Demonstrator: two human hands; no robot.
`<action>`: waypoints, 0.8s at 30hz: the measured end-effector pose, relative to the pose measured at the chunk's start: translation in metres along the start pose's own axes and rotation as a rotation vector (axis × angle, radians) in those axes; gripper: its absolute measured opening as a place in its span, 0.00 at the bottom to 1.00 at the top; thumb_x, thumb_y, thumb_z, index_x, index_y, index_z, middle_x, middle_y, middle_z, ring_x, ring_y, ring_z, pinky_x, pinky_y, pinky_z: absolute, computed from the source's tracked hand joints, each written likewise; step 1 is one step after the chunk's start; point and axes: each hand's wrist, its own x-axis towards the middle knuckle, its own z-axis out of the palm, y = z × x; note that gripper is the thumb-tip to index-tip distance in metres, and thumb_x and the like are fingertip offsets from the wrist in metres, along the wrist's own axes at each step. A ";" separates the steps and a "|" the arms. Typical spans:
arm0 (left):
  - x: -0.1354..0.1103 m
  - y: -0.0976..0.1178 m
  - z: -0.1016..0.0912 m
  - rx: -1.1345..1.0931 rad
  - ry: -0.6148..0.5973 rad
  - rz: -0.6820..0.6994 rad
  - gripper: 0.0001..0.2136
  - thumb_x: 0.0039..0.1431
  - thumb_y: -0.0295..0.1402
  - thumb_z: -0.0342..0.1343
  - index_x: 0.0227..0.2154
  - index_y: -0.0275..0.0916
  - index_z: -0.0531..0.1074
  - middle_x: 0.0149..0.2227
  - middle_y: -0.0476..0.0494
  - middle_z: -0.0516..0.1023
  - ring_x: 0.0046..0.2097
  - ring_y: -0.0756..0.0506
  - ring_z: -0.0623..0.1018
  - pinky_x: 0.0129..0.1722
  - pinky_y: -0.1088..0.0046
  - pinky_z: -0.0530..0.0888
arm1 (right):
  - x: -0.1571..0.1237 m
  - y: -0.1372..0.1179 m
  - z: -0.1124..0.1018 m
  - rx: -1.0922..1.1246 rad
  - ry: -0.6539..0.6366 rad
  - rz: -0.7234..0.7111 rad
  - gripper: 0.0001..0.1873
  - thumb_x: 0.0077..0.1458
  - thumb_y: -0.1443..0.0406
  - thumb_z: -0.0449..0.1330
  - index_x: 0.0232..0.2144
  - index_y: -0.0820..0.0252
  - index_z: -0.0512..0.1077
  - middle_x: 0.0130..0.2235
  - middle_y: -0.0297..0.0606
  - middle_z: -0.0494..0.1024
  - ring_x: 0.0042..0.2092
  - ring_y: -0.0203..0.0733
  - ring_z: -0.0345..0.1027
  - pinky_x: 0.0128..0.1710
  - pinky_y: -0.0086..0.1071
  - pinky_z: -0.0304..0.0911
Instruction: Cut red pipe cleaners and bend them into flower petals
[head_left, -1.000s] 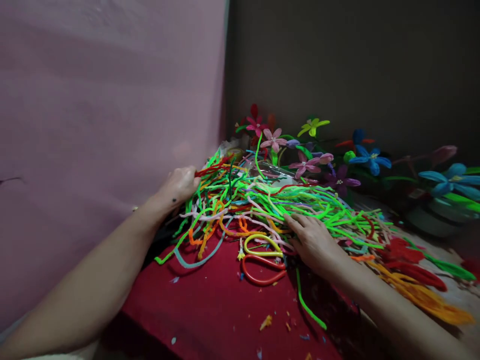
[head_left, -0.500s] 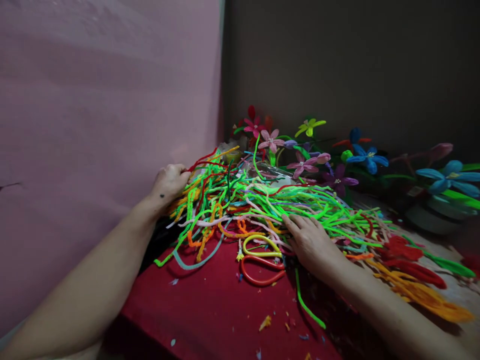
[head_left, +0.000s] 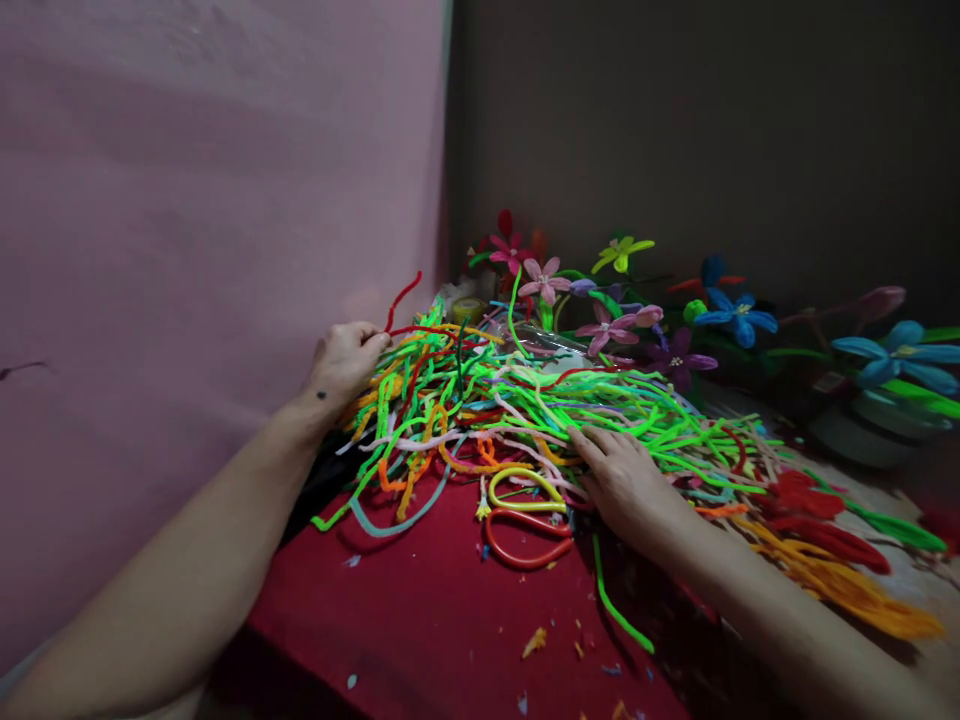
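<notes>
A big tangled heap of pipe cleaners (head_left: 525, 410), mostly bright green with orange, red, pink and yellow, lies on a red cloth (head_left: 435, 620). My left hand (head_left: 345, 362) is at the heap's left end, its fingers curled round a bunch of strands, with a red one sticking up above it. Flat on the front of the heap rests my right hand (head_left: 622, 480), fingers stretched out on the strands. Scissors with a yellow and a red handle loop (head_left: 525, 520) lie just left of that hand.
A pink wall (head_left: 210, 220) stands close on the left, a dark wall behind. Finished pipe-cleaner flowers (head_left: 615, 320) in pink, yellow, blue and purple crowd the back and right. Red and orange bundles (head_left: 832, 560) lie at the right. Small cut scraps dot the cloth.
My left hand has closed on strands at the heap's left end and lifted them a little, so a red strand now sticks up. The right hand has stayed pressed on the heap.
</notes>
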 end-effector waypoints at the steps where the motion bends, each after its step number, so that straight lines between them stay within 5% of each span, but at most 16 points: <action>1: 0.000 0.000 -0.001 -0.049 0.023 0.009 0.15 0.51 0.38 0.48 0.31 0.37 0.77 0.26 0.45 0.77 0.29 0.47 0.72 0.27 0.75 0.66 | 0.000 0.002 0.000 0.026 0.018 0.000 0.27 0.53 0.69 0.50 0.57 0.66 0.61 0.54 0.51 0.68 0.55 0.55 0.59 0.53 0.50 0.55; 8: -0.018 0.021 -0.010 -0.341 0.186 0.126 0.12 0.54 0.38 0.50 0.30 0.37 0.75 0.27 0.47 0.75 0.29 0.49 0.72 0.31 0.75 0.69 | 0.016 -0.022 -0.046 0.504 0.477 0.016 0.14 0.55 0.67 0.51 0.40 0.57 0.74 0.42 0.47 0.75 0.46 0.49 0.66 0.48 0.46 0.61; 10: -0.029 0.029 -0.012 -0.356 0.210 0.203 0.11 0.55 0.38 0.50 0.30 0.37 0.74 0.27 0.48 0.75 0.30 0.50 0.72 0.32 0.75 0.70 | 0.031 -0.043 -0.063 0.805 0.404 0.044 0.09 0.54 0.65 0.54 0.32 0.59 0.75 0.34 0.43 0.76 0.38 0.44 0.68 0.40 0.40 0.65; 14: -0.051 0.042 -0.012 -0.374 0.089 0.523 0.10 0.58 0.35 0.49 0.32 0.38 0.74 0.32 0.44 0.75 0.34 0.49 0.73 0.36 0.73 0.71 | 0.072 -0.079 -0.074 1.726 -0.005 0.326 0.12 0.53 0.59 0.56 0.26 0.63 0.71 0.25 0.36 0.72 0.22 0.32 0.62 0.24 0.29 0.61; 16: -0.059 0.046 -0.010 -0.389 -0.014 0.668 0.10 0.58 0.34 0.49 0.32 0.38 0.74 0.33 0.43 0.75 0.36 0.48 0.74 0.38 0.71 0.71 | 0.089 -0.087 -0.072 2.057 0.002 0.403 0.08 0.50 0.63 0.59 0.26 0.62 0.69 0.21 0.30 0.69 0.19 0.28 0.58 0.20 0.25 0.57; 18: -0.065 0.048 -0.008 -0.414 -0.103 0.726 0.09 0.58 0.35 0.50 0.31 0.38 0.74 0.32 0.43 0.75 0.36 0.47 0.74 0.38 0.70 0.71 | 0.097 -0.090 -0.068 2.156 0.063 0.462 0.04 0.50 0.70 0.57 0.24 0.63 0.68 0.18 0.27 0.67 0.17 0.27 0.57 0.17 0.23 0.54; 21: -0.065 0.048 -0.006 -0.481 -0.158 0.580 0.10 0.57 0.36 0.51 0.30 0.38 0.75 0.28 0.46 0.76 0.32 0.49 0.74 0.34 0.73 0.71 | 0.090 -0.085 -0.068 2.165 0.098 0.458 0.04 0.50 0.72 0.56 0.24 0.65 0.68 0.19 0.29 0.70 0.18 0.28 0.60 0.16 0.22 0.56; 24: -0.053 0.042 -0.003 -0.499 -0.069 0.287 0.11 0.57 0.37 0.51 0.29 0.36 0.75 0.24 0.49 0.75 0.28 0.50 0.72 0.30 0.76 0.69 | 0.069 -0.073 -0.069 2.136 0.173 0.424 0.03 0.50 0.71 0.58 0.26 0.65 0.69 0.21 0.32 0.73 0.19 0.29 0.63 0.16 0.23 0.60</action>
